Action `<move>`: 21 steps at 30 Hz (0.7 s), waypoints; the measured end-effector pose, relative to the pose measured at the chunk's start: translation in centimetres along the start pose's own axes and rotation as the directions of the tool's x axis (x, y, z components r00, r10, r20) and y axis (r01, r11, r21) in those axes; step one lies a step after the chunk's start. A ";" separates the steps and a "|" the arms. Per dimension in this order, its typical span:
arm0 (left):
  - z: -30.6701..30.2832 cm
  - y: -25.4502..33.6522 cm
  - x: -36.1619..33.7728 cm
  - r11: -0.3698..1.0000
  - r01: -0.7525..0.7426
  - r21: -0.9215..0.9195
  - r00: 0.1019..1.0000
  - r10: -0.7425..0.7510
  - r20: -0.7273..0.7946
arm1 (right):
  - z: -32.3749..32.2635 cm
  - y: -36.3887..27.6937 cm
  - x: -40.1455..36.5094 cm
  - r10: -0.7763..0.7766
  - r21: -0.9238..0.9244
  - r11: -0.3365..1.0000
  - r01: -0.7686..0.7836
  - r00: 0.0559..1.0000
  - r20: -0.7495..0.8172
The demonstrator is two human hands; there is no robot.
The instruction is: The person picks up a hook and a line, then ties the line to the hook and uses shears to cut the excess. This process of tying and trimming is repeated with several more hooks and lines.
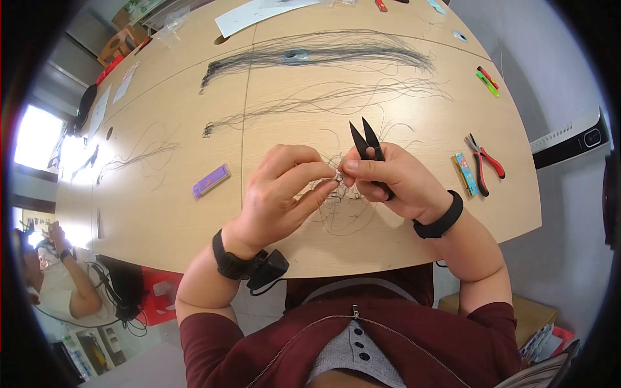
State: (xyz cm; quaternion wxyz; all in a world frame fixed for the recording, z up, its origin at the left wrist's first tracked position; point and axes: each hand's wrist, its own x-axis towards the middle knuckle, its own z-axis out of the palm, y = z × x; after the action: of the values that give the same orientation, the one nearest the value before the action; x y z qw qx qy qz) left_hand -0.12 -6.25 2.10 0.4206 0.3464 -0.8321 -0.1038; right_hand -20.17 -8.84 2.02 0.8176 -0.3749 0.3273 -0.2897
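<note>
My right hand (394, 181) grips black thread snips (366, 143), their blades pointing up and away. Its thumb and forefinger also pinch a tiny metal piece (339, 176) tied into thin dark wire. My left hand (284, 194) pinches the same small piece from the other side, fingertips touching those of the right. A loose tangle of fine wire (343, 216) hangs under both hands over the wooden table (162, 213).
Bundles of dark wire (310, 57) and looser strands (310, 107) lie farther back. A purple box (211, 180) sits left of my hands; red-handled pliers (485, 161) and a small blue pack (464, 173) lie right. A green-red tool (488, 81) lies far right. Another person (58, 278) sits at lower left.
</note>
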 end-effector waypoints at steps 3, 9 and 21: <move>0.3 -0.2 0.0 1.000 -0.008 -0.011 0.998 0.007 -0.068 | 0.1 -0.1 -0.1 -0.012 -0.027 1.000 0.012 1.000 -0.008; -0.3 0.4 -0.2 0.962 0.201 -0.186 0.979 -0.201 0.016 | 0.4 0.2 0.0 -0.054 -0.180 0.983 0.045 0.997 -0.047; -0.3 -0.7 -0.3 0.640 0.505 -0.578 0.850 -0.486 0.204 | 0.8 -1.3 -1.3 -0.413 -0.729 0.657 0.193 0.901 -0.133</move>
State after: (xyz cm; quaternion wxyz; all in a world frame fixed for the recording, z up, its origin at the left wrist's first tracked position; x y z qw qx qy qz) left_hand 0.62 -6.56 1.75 0.4524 0.4037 -0.6313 -0.4837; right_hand -20.69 -8.32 3.85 0.4967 -0.6593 0.4590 -0.3287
